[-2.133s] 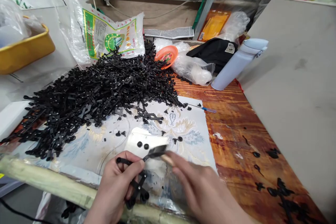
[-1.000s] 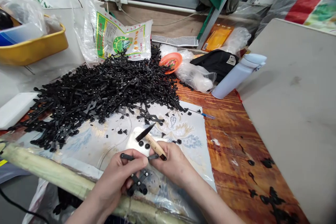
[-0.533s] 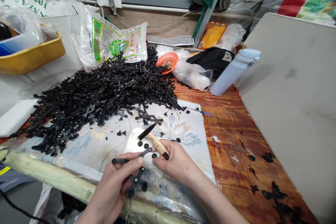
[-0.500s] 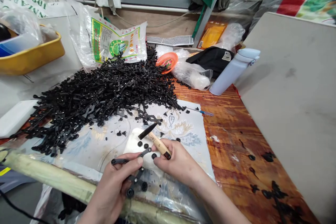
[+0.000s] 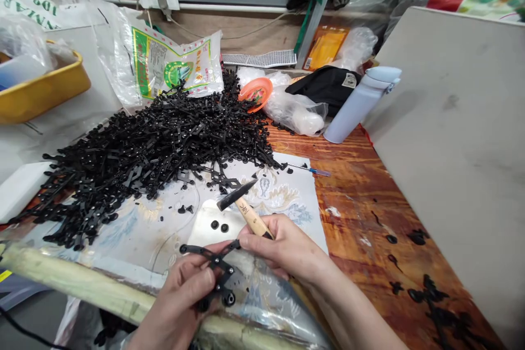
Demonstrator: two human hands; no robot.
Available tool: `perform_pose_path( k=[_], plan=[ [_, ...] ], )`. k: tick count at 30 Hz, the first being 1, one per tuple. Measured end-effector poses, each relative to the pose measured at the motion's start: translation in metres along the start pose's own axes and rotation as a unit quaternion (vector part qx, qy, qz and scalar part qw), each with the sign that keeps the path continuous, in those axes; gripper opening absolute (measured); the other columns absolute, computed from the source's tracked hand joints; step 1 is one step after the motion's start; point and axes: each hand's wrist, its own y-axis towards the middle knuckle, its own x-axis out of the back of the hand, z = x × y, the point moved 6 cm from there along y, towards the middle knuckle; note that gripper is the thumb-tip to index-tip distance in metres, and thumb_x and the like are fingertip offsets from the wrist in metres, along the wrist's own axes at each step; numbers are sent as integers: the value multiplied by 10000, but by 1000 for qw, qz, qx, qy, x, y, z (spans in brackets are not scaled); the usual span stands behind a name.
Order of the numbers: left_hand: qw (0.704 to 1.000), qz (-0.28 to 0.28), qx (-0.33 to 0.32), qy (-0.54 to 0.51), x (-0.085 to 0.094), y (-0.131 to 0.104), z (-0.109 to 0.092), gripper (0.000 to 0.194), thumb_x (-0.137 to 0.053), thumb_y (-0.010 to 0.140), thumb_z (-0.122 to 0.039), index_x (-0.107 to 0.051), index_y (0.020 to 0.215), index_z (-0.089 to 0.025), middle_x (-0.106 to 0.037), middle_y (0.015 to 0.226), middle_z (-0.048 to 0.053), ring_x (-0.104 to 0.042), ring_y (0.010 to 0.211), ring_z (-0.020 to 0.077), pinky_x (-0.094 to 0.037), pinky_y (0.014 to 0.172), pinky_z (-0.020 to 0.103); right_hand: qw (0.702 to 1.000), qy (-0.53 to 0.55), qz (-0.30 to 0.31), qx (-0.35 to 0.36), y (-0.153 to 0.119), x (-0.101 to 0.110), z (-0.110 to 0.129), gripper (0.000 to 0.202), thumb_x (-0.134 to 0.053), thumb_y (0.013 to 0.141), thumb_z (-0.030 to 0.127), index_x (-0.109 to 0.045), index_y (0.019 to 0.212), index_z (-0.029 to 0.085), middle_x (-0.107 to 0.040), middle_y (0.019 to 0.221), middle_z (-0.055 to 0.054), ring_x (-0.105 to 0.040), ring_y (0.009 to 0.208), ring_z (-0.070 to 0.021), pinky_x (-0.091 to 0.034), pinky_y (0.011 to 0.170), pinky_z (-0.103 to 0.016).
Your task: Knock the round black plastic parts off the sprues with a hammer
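Note:
My left hand [image 5: 184,292], fingers closed, grips a black jointed plastic linkage [image 5: 222,266] with crossed arms, silver rivets and round ends. My right hand [image 5: 289,246] holds a small hammer [image 5: 251,217] by its wooden handle, the dark narrow head pointing up and away. The thumb of that hand is also at the upper right end of the linkage; whether a small part is pinched there is hidden. Just beyond the hands, two round black caps [image 5: 224,227] lie on a white block [image 5: 204,215].
A large pile of black linkages [image 5: 156,142] covers the back left. A blue-handled screwdriver [image 5: 320,173] lies right of the cloth [image 5: 287,197]. Behind stand a pale blue bottle [image 5: 353,106], an orange dish [image 5: 257,93] and a yellow tub [image 5: 49,93]. Grey panels flank the table.
My right thumb has come to the linkage's end, and the hammer has swung along with the hand. The linkage is turned. A third round cap near the thumb no longer shows.

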Motion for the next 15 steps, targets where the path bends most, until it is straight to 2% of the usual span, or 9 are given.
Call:
perform_pose_path(
  k=[4, 6, 8, 11, 13, 15],
  plan=[
    [1000, 9, -1, 16, -3, 1, 4, 359, -875, 489, -377, -729, 759, -192, -663, 640, 10, -529, 571, 116, -396, 500, 179, 1000, -20, 3, 6, -1, -1, 1, 209, -647, 772, 384, -587, 741, 187, -338, 413, 121, -243, 317, -44, -185, 305, -189],
    [999, 14, -8, 46, -3, 5, 4, 292, -845, 553, -375, -661, 658, -176, -558, 537, -28, -455, 513, 87, -355, 473, 161, 999, -38, 5, 14, -1, -3, 2, 168, -624, 793, 335, -591, 726, 185, -348, 419, 115, -258, 327, -43, -183, 325, -192],
    [997, 13, -18, 71, -1, 10, 2, 321, -826, 589, -386, -593, 598, -165, -428, 474, -65, -350, 461, 57, -290, 433, 140, 999, -44, 6, 21, -1, -4, 3, 129, -606, 799, 288, -587, 727, 183, -355, 430, 115, -265, 342, -40, -194, 354, -192],
    [998, -31, -19, 52, 8, 16, 1, 344, -826, 582, -397, -571, 604, -167, -369, 477, -81, -288, 441, 45, -239, 396, 128, 998, -51, -32, 37, 0, 3, 4, 60, -618, 757, 211, -582, 800, 189, -369, 476, 116, -280, 391, -46, -221, 395, -186],
    [997, -72, -15, 27, 16, 17, 1, 361, -849, 540, -388, -575, 625, -169, -402, 507, -80, -259, 427, 34, -204, 374, 123, 994, -71, -73, 45, -1, 9, 3, 152, -614, 707, 141, -580, 846, 195, -367, 505, 112, -288, 423, -55, -227, 410, -186],
    [996, -90, -20, 14, 20, 17, 1, 374, -863, 518, -381, -584, 643, -165, -421, 530, -78, -243, 420, 23, -184, 368, 115, 990, -100, -89, 46, -1, 10, 1, 223, -585, 678, 96, -592, 874, 203, -375, 528, 103, -301, 438, -62, -237, 421, -193]
  ],
)
